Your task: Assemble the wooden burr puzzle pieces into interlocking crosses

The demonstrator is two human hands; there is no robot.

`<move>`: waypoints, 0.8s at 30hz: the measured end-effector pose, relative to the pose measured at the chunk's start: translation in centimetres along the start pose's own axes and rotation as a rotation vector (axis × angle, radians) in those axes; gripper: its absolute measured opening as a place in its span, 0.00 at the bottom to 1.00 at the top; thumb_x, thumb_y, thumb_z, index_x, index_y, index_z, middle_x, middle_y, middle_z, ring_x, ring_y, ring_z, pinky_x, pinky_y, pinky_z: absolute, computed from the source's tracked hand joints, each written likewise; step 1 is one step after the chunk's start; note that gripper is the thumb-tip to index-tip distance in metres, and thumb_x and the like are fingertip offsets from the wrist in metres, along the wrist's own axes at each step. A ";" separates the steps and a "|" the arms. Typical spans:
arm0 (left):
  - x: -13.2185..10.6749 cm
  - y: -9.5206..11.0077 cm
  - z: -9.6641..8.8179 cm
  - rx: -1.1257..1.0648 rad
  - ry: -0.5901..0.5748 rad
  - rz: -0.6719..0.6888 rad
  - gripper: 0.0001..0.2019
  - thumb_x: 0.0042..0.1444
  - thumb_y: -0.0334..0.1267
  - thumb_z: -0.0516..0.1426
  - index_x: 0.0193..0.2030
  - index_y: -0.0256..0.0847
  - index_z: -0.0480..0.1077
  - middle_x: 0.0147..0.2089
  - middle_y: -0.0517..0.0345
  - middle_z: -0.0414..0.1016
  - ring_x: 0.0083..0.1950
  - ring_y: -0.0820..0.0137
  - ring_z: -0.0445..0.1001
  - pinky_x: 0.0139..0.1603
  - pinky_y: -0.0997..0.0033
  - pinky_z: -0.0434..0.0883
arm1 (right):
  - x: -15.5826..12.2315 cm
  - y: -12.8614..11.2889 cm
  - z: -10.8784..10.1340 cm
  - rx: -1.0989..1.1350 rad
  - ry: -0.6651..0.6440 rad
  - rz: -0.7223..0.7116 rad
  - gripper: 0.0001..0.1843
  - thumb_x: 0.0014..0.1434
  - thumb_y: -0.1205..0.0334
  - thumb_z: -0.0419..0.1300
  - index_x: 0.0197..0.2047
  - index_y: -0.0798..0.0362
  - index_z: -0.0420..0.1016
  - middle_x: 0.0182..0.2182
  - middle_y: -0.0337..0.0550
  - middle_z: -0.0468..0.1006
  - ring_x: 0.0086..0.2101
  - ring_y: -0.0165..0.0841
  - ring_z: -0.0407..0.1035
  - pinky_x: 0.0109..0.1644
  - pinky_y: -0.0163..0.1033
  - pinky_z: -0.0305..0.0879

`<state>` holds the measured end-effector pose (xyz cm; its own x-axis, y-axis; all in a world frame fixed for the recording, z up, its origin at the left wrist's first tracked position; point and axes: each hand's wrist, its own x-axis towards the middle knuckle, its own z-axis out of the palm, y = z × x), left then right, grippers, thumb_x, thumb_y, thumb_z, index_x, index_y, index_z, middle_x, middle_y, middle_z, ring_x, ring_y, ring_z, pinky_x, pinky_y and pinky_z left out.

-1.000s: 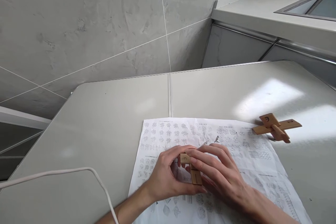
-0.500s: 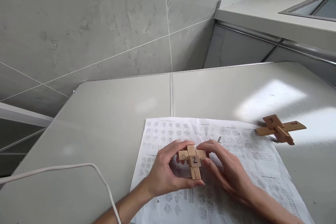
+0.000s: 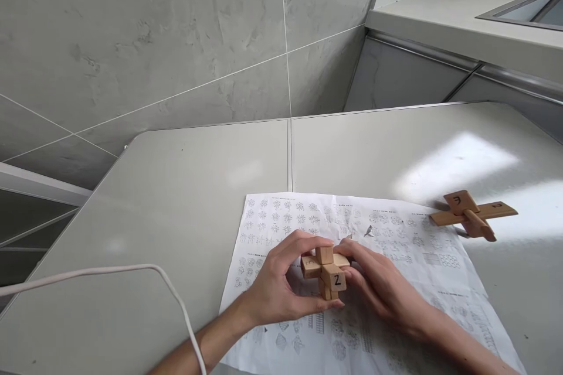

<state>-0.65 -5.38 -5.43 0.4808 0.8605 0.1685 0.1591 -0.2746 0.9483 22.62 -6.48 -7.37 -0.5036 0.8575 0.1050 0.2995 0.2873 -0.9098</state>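
1. Centrally, left hand (image 3: pixel 275 293) cups a small interlocked cross of pale wooden blocks (image 3: pixel 326 272), thumb under its lower end, fingers curled over the top.
2. Right hand (image 3: pixel 382 287) pinches the same cross from the other side, fingertips on its right arm; a face marked "2" points at the camera.
3. Cross is held just above a white printed sheet of puzzle diagrams (image 3: pixel 417 252) lying on the grey table (image 3: pixel 185 187).
4. Step, as judged: seating pieces together. Next move likely needs a steady grip and aligned notches.
5. Second wooden cross (image 3: pixel 472 215) lies well apart, right of the sheet; white cable (image 3: pixel 145 269) at left.
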 end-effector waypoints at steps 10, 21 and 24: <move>0.1 -0.4 -0.4 -0.050 -0.094 0.127 0.38 0.52 0.42 0.77 0.68 0.57 0.70 0.55 0.53 0.76 0.47 0.65 0.77 0.47 0.65 0.79 | 0.7 -2.5 -1.6 0.356 -0.229 0.258 0.27 0.77 0.37 0.49 0.34 0.49 0.68 0.27 0.40 0.72 0.28 0.34 0.65 0.34 0.39 0.64; 0.3 -0.1 -0.4 -0.050 0.049 -0.285 0.27 0.68 0.48 0.65 0.71 0.58 0.66 0.56 0.55 0.75 0.39 0.73 0.75 0.57 0.58 0.77 | 2.1 0.0 -1.7 1.281 0.154 0.453 0.23 0.69 0.45 0.67 0.32 0.52 0.66 0.25 0.31 0.59 0.22 0.24 0.50 0.25 0.30 0.56; 0.5 0.2 -0.5 -0.009 0.038 -0.287 0.20 0.70 0.45 0.63 0.66 0.55 0.70 0.54 0.56 0.74 0.38 0.73 0.75 0.55 0.58 0.77 | 2.6 0.3 -2.1 1.383 0.416 0.442 0.17 0.64 0.53 0.74 0.41 0.52 0.73 0.26 0.31 0.59 0.23 0.24 0.52 0.24 0.27 0.57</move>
<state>-0.79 -4.76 -5.06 0.3843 0.9181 -0.0967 0.2763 -0.0144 0.9610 23.05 -3.26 -6.50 -0.2500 0.8894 -0.3828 -0.7349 -0.4317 -0.5231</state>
